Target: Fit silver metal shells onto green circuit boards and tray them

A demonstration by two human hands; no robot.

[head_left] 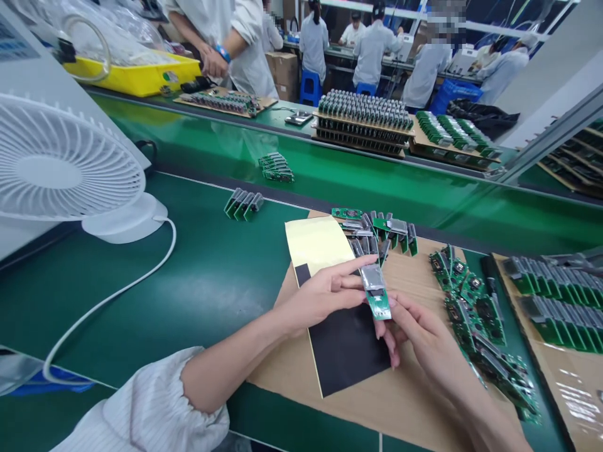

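A small green circuit board with a silvery wrapped block on its upper part is held between my two hands. My left hand grips its left side, the fingers reaching along the block. At the board's lower right corner, my right hand pinches the edge with thumb and finger. Below them lies a yellow backing sheet carrying a black sheet, with a strip of the black gone near its top. Both rest on a brown cardboard sheet. More boards with silvery blocks stand just beyond my hands.
Loose green boards are heaped to the right, beside a cardboard tray of boards in rows. A white fan with its cable stands left. Small board groups sit further back. Across the divider, a person stands near stacked trays.
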